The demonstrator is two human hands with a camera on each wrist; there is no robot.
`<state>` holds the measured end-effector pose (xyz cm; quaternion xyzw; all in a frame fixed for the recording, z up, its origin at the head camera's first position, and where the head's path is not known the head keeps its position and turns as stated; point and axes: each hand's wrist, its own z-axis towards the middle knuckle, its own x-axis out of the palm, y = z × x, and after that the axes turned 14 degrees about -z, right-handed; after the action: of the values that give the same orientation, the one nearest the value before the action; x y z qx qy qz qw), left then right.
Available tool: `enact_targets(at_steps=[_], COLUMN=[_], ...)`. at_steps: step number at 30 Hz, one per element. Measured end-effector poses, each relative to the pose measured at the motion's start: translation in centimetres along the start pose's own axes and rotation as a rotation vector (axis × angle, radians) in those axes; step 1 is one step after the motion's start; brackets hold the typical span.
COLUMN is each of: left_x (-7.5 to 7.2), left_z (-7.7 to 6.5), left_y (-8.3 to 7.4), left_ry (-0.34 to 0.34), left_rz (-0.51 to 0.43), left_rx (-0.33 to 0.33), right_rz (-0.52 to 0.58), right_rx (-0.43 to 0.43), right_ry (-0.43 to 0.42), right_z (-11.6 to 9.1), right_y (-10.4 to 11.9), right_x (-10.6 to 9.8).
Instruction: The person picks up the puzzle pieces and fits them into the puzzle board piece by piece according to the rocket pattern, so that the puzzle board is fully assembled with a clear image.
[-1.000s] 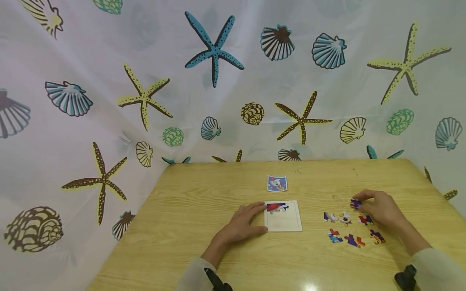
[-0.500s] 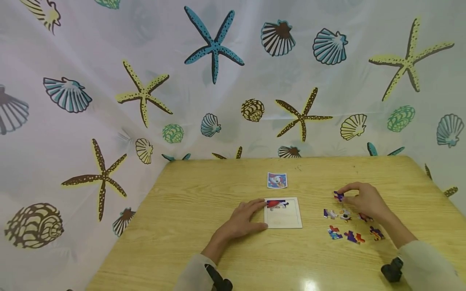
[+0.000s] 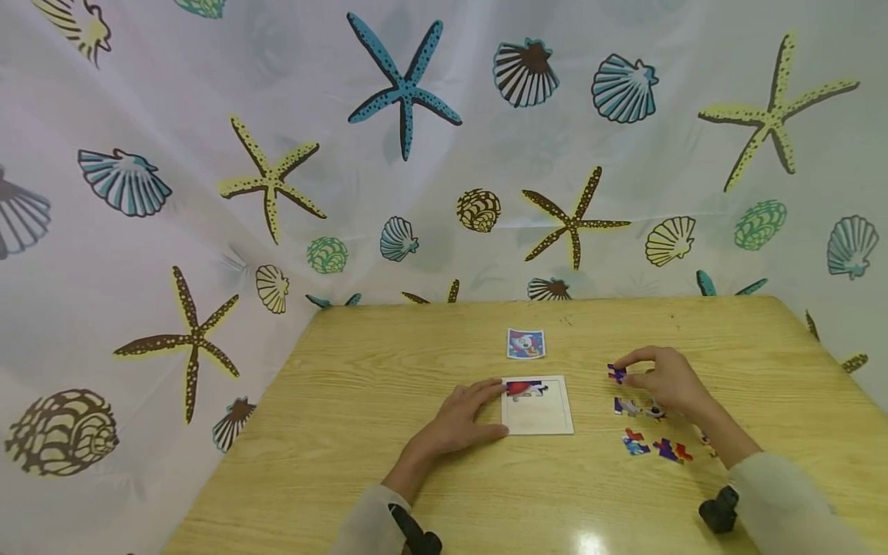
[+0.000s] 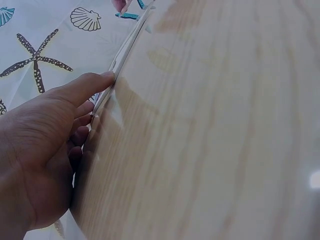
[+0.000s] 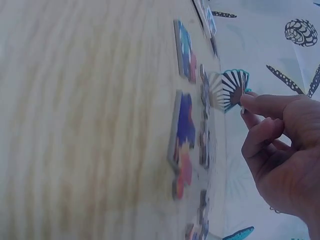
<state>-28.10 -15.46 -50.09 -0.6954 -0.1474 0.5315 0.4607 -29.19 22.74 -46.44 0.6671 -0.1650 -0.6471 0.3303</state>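
Note:
My right hand (image 3: 667,380) pinches a purple puzzle piece (image 3: 614,373) between thumb and fingertips, above the table right of the puzzle board. The board is a square white-rimmed puzzle tray (image 3: 537,421), with a joined red, white and purple part (image 3: 525,388) in its upper left. Along the tray's left edge rests my left hand (image 3: 459,421), fingers at the upper corner and thumb near the lower one. Under and before my right hand lie loose pieces: a grey-and-purple one (image 3: 625,406), a red-and-blue one (image 3: 634,443) and a purple-and-orange one (image 3: 671,450). My forearm covers others.
Behind the tray lies a small picture card (image 3: 526,344) with a cartoon figure on blue. The wooden table (image 3: 388,362) carries everything. A white curtain (image 3: 430,177) printed with starfish and shells hangs along its back and sides.
My right hand has carried the purple piece leftward from the right end of the loose pieces, toward the tray. My left hand has kept its place at the tray's edge.

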Motion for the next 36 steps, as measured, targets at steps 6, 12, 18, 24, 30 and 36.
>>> enact_targets(at_steps=[6,12,18,24,30,36], left_x=[-0.1,0.0,0.0,0.1,0.2,-0.1], left_z=[0.0,0.0,-0.1,0.2,0.3,-0.2], left_y=[-0.1,0.1,0.2,0.2,-0.1,0.1], left_ry=[-0.001,-0.006,-0.005,-0.009,-0.002,-0.009], left_rz=[-0.017,-0.011,-0.010,0.006,0.005,-0.007], left_rx=[-0.001,0.009,0.008,0.017,-0.002,-0.015], right_rz=[0.006,-0.023,-0.020,0.016,-0.010,-0.080], right_rx=[-0.047,-0.075,-0.044,-0.069,-0.074,-0.116], right_ry=[-0.009,-0.019,0.007,0.035,0.038,0.011], right_z=[0.8,1.7,2.3,2.6,2.8,3.2], right_y=[1.4,2.8,3.9,4.3,4.6,5.4], right_x=[1.0,2.3,3.8,4.6,5.3,6.2])
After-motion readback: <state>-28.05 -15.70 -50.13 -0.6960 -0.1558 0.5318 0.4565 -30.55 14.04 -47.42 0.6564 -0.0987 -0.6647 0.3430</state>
